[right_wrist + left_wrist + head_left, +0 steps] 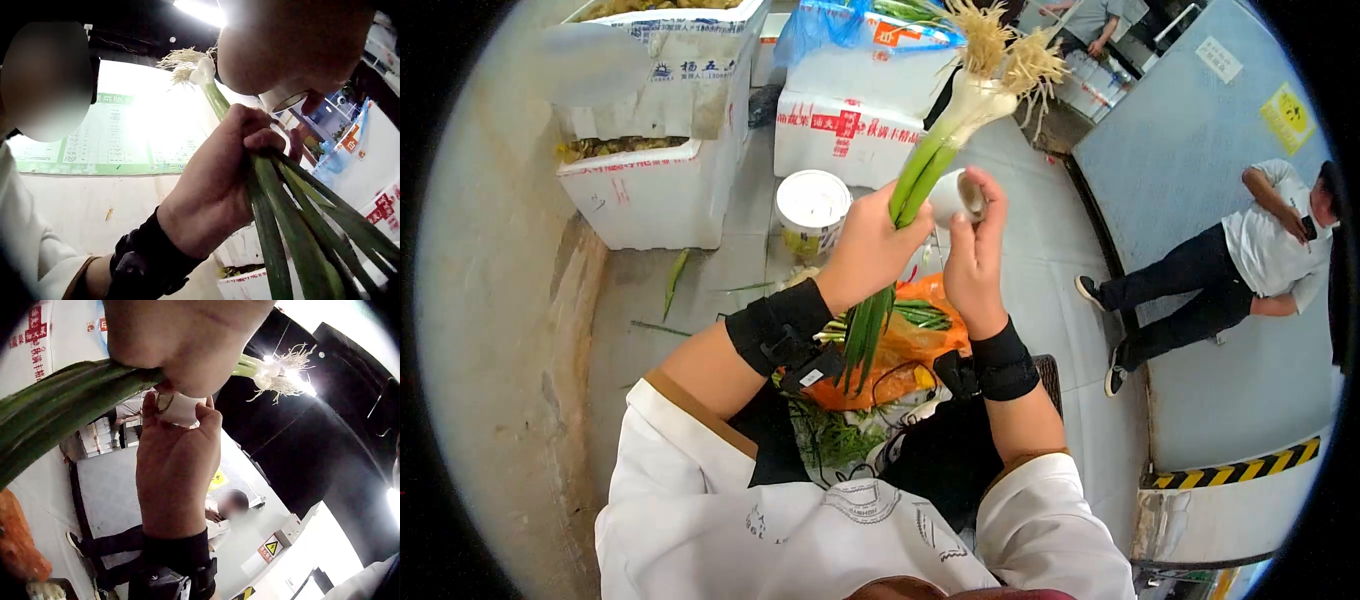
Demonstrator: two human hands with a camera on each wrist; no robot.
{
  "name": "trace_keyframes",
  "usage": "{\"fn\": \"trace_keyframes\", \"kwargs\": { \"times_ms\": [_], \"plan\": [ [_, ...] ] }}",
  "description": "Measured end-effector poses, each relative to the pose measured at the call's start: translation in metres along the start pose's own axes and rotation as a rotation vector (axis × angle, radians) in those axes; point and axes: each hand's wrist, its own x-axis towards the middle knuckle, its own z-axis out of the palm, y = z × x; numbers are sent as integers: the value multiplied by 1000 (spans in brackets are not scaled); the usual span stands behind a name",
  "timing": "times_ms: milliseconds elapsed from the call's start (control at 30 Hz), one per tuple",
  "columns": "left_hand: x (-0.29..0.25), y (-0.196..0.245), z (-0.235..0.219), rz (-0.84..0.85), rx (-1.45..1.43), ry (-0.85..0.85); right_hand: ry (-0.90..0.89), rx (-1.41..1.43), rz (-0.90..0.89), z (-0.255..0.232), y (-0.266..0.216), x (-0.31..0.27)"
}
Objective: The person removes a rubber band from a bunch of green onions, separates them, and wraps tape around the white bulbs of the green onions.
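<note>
My left hand (868, 245) grips a small bunch of green onions (930, 165) around the stalks. Their white bulbs and shaggy roots point up and away, while the long green leaves (62, 412) hang below the fist. Close beside the stalks, my right hand (978, 250) holds a white roll (946, 198), which looks like tape, between thumb and fingers. In the left wrist view the roll (182, 411) shows just under the left hand, pinched by the right fingertips. Part of the roll is hidden behind the hand in the right wrist view.
An orange bag (855, 390) with more green onions lies on the floor between my legs, near leaf scraps (835, 440). Ahead are a white-lidded bucket (813, 200) and stacked foam boxes (640, 200). A person (1230, 260) stands by the grey door at right.
</note>
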Motion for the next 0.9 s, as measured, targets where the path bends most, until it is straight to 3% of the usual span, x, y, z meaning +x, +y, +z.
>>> {"fn": "trace_keyframes", "kwargs": {
  "times_ms": [100,200,267,333,533,667,900],
  "plan": [
    [-6,4,2,1,-14,26,19,159,159,-3,-12,-4],
    [-3,0,3,38,-40,86,21,278,152,0,-8,-8],
    [-1,-6,0,63,-57,122,3,256,139,0,-9,-10],
    [4,-11,-6,192,132,77,-11,232,123,-1,-6,-11],
    [7,-6,-13,142,103,16,-40,168,77,-5,4,-10],
    [7,-11,-17,70,61,5,-51,294,139,-7,2,-13],
    [8,-16,-18,169,113,10,-56,237,171,-11,3,-13]
  ]
}}
